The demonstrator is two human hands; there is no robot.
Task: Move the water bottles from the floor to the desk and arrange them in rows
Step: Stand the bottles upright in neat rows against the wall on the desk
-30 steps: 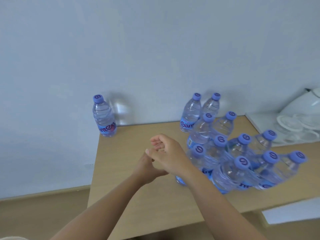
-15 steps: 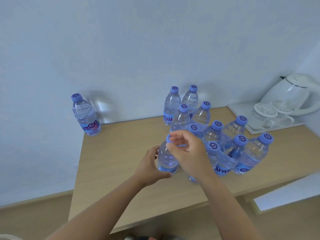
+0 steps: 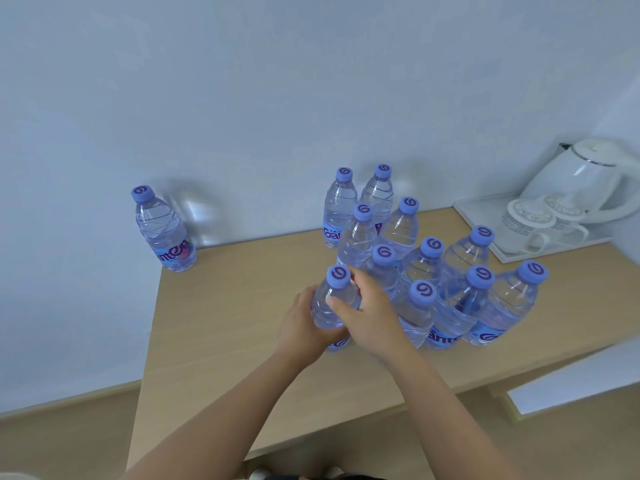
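Here, both hands on one water bottle, upright on counter at left edge of bottle cluster. Left hand wraps lower body; right hand curls around upper body below cap. Lone bottle well left of cluster, against wall. White kettle on tray right of cluster.

Wooden desk with water bottles, white tray
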